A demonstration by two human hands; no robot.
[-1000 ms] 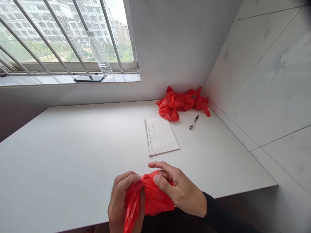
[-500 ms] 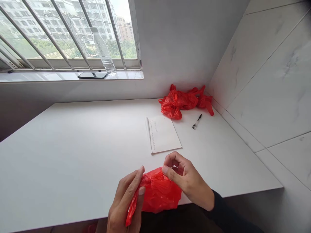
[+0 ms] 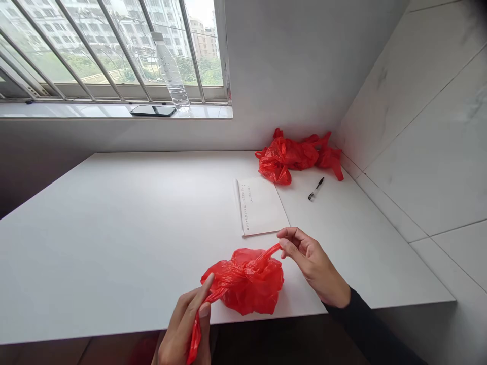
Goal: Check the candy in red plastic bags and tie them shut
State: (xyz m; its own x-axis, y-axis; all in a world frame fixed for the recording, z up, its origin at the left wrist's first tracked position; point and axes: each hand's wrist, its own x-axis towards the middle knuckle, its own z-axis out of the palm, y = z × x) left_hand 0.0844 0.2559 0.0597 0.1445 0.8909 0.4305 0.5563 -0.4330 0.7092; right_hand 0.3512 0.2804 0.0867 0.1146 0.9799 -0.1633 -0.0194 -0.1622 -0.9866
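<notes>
A crumpled red plastic bag (image 3: pixel 247 281) lies near the front edge of the white table (image 3: pixel 125 228). My left hand (image 3: pixel 186 329) pinches one twisted handle of the bag at the lower left, the strip running down past my fingers. My right hand (image 3: pixel 310 261) pinches the other handle, stretched out to the upper right of the bag. The two handles are pulled apart in opposite directions.
A white notepad (image 3: pixel 262 205) lies just beyond the bag, a black pen (image 3: pixel 315 188) to its right. A heap of red plastic bags (image 3: pixel 297 157) sits in the far right corner. On the windowsill stand a clear bottle (image 3: pixel 173 76) and a dark phone (image 3: pixel 152 110). A tiled wall (image 3: pixel 418 126) borders the right.
My hands moved apart from the bag's top, each drawing a handle outward. The bag now rests on the table instead of being bunched between my hands.
</notes>
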